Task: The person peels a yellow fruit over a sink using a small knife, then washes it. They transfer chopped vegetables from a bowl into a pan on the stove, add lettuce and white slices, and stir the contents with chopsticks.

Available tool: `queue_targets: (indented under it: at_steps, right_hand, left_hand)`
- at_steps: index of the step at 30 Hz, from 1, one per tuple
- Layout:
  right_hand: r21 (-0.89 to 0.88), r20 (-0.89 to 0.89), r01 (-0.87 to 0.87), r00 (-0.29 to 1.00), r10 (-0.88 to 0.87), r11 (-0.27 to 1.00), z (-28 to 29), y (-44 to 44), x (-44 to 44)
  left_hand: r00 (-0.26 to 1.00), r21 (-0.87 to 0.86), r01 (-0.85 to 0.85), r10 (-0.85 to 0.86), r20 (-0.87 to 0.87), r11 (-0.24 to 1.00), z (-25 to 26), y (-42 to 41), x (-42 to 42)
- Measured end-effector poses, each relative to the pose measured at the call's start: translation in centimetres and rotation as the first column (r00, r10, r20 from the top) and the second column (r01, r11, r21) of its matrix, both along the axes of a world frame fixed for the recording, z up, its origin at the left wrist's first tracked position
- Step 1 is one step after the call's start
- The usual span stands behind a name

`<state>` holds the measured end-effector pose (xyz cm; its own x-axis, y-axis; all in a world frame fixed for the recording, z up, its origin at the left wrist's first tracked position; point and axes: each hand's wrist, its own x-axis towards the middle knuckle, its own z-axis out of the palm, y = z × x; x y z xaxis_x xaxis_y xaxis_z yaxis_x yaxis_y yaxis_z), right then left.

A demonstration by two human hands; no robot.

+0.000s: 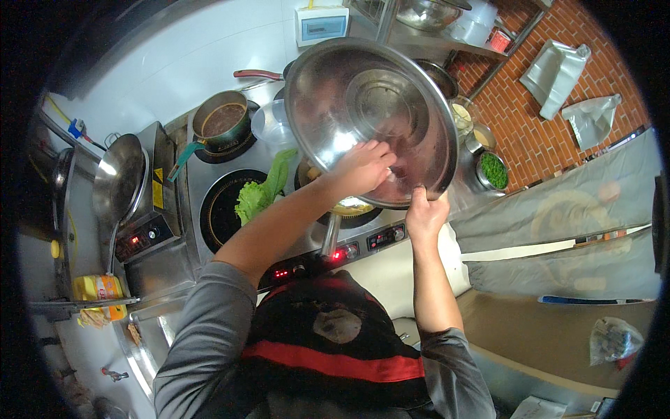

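Note:
A large stainless steel mixing bowl is held tilted above the cooktop, its inside facing me. My right hand grips its rim at the lower right, thumb on the inner side. Into the bowl reaches my left hand, fingers curled near the wet inner wall. A small pale bit shows at its fingertips; whether they hold it I cannot tell. Partly hidden under the bowl is a frying pan with a metal handle. Green lettuce leaves lie left of the pan, partly behind my left forearm.
A saucepan of brown liquid stands on a back-left burner beside a clear plastic tub. At far left, a wok rests on its own cooker. A metal cup of chopped greens stands at right. Control panels line the front edge.

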<state>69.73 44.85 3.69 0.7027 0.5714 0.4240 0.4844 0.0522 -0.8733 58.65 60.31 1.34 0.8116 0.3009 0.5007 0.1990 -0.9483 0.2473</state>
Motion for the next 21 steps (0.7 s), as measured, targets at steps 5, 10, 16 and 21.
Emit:
queue_targets:
  at_steps: [5,10,16,21]
  right_hand:
    - [0.068,0.161,-0.016,0.987,0.004,0.998,0.4,-0.1,1.8]
    - [0.019,0.094,0.050,0.994,-0.052,0.999,0.9,0.2,2.7]
    - [0.125,-0.378,0.157,0.920,-0.099,0.980,-2.8,-0.3,6.2]
    - [0.289,-0.773,0.134,0.617,0.148,0.948,-1.0,-1.2,4.6]
  left_hand:
    - [0.899,-0.209,-0.086,-0.015,-0.438,0.974,-5.5,-0.3,-3.5]
    - [0.986,-0.229,-0.169,0.161,-0.054,0.959,-4.5,1.1,-5.5]
    - [0.914,-0.392,-0.334,0.396,0.087,0.857,0.0,0.3,-8.2]
    - [0.833,-0.503,-0.441,0.548,0.080,0.744,0.2,-2.4,-15.0]
